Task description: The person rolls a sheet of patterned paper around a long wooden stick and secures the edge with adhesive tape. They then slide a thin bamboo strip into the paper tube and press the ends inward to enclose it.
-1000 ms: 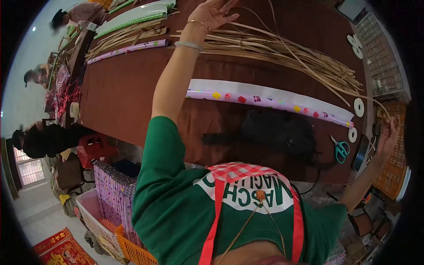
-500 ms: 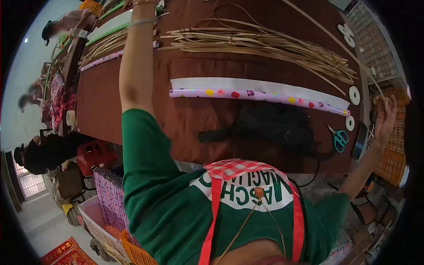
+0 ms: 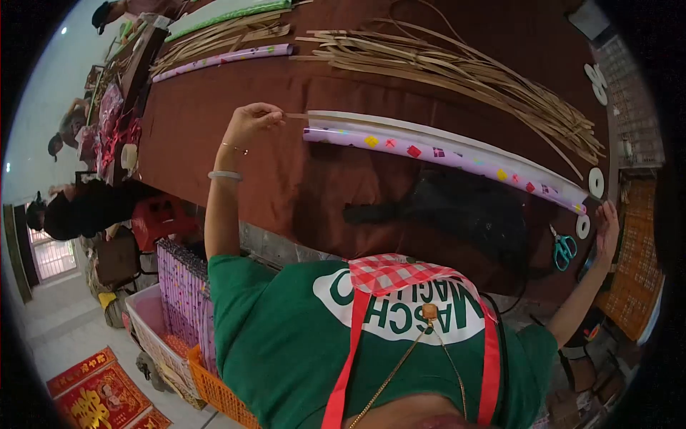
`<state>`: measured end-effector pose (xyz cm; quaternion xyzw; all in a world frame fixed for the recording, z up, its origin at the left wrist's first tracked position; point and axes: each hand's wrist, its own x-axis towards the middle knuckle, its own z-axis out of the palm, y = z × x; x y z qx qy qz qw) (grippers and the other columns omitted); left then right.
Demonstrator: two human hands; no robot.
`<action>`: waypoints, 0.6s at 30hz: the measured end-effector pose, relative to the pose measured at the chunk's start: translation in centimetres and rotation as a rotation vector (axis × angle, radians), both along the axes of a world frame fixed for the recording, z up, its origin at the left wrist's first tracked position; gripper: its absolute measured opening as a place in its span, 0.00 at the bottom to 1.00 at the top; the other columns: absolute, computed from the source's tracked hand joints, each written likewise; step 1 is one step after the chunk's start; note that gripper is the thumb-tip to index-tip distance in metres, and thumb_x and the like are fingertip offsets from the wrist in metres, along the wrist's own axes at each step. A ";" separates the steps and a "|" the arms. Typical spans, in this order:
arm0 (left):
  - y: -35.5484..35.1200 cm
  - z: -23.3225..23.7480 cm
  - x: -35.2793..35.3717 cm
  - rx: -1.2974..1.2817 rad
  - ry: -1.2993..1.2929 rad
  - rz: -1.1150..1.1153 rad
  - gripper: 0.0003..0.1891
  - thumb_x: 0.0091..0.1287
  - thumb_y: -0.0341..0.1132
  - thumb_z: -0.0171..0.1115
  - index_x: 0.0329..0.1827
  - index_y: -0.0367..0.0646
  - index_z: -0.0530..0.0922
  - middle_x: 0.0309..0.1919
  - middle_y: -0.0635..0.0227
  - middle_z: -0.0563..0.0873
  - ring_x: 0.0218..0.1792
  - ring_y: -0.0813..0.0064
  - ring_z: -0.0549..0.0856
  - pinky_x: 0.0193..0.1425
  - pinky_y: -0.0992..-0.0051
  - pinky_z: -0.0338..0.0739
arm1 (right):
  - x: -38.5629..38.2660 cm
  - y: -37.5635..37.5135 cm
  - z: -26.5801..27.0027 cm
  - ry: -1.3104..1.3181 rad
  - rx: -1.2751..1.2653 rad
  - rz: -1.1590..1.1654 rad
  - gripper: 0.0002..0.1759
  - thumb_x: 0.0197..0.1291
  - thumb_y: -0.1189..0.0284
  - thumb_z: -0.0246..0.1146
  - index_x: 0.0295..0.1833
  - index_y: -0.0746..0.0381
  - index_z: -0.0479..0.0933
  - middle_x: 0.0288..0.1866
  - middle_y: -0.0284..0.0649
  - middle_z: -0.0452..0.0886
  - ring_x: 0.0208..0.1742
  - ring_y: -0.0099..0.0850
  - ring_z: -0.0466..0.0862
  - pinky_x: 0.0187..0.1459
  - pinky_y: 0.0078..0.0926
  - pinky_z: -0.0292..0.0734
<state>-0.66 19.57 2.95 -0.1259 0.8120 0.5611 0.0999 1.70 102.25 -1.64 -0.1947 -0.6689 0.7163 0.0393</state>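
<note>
Left fingers (image 3: 273,118) pinch a thin strip (image 3: 296,116); I cannot tell whether right fingers (image 3: 609,211) grip.

The person's left hand (image 3: 256,120) pinches the end of a thin flat strip (image 3: 299,116), which reaches onto the white part of a partly rolled sheet of gift-print lilac wrapping paper (image 3: 457,158) on the brown-covered table (image 3: 214,129). The right hand (image 3: 607,227) is near the paper's right end; its grip is unclear. Teal-handled scissors (image 3: 564,252) lie near a white ring-shaped roll (image 3: 583,218). Beyond the paper lies a loose bundle of flat strips (image 3: 457,70)
</note>
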 end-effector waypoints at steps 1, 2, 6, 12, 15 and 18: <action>-0.2 -0.6 0.0 -0.019 -0.065 -0.013 0.11 0.58 0.35 0.66 0.38 0.35 0.80 0.31 0.67 0.83 0.31 0.81 0.81 0.36 0.84 0.75 | -0.5 0.5 -0.4 -0.049 -0.032 -0.014 0.26 0.58 0.67 0.63 0.59 0.66 0.66 0.41 0.35 0.78 0.43 0.23 0.78 0.48 0.20 0.74; -0.2 -0.9 0.2 -0.021 -0.065 0.006 0.11 0.58 0.35 0.66 0.38 0.35 0.80 0.31 0.67 0.83 0.31 0.81 0.81 0.36 0.84 0.75 | -1.0 0.3 -0.5 -0.130 -0.060 -0.086 0.25 0.59 0.68 0.62 0.59 0.65 0.67 0.39 0.34 0.77 0.42 0.22 0.78 0.47 0.20 0.74; -2.1 -3.7 -0.6 0.251 -0.227 -0.052 0.13 0.60 0.35 0.64 0.44 0.37 0.77 0.31 0.70 0.82 0.29 0.82 0.80 0.33 0.85 0.73 | -2.1 1.1 -1.0 -0.080 -0.125 0.075 0.28 0.57 0.69 0.63 0.62 0.65 0.64 0.39 0.34 0.77 0.40 0.22 0.78 0.46 0.20 0.75; -1.0 -5.1 -0.6 0.409 -0.241 0.010 0.11 0.61 0.34 0.64 0.43 0.39 0.77 0.31 0.70 0.81 0.29 0.82 0.79 0.30 0.82 0.74 | -2.1 3.3 -2.5 -0.090 -0.030 0.014 0.33 0.56 0.65 0.65 0.64 0.66 0.62 0.46 0.39 0.77 0.47 0.26 0.78 0.49 0.22 0.74; 0.8 -3.9 -0.3 0.321 -0.185 0.006 0.10 0.60 0.32 0.64 0.42 0.40 0.77 0.31 0.69 0.82 0.29 0.81 0.80 0.31 0.83 0.74 | -1.4 1.3 -1.8 -0.159 0.171 0.009 0.36 0.55 0.62 0.65 0.64 0.67 0.61 0.52 0.43 0.75 0.51 0.29 0.77 0.52 0.25 0.72; 1.1 -5.1 -0.8 -0.020 -0.020 0.003 0.10 0.58 0.30 0.66 0.41 0.40 0.76 0.32 0.70 0.82 0.30 0.82 0.79 0.34 0.83 0.74 | -1.2 -2.6 -0.5 -0.202 0.429 -0.022 0.36 0.56 0.59 0.64 0.65 0.67 0.60 0.59 0.46 0.70 0.56 0.31 0.75 0.54 0.28 0.71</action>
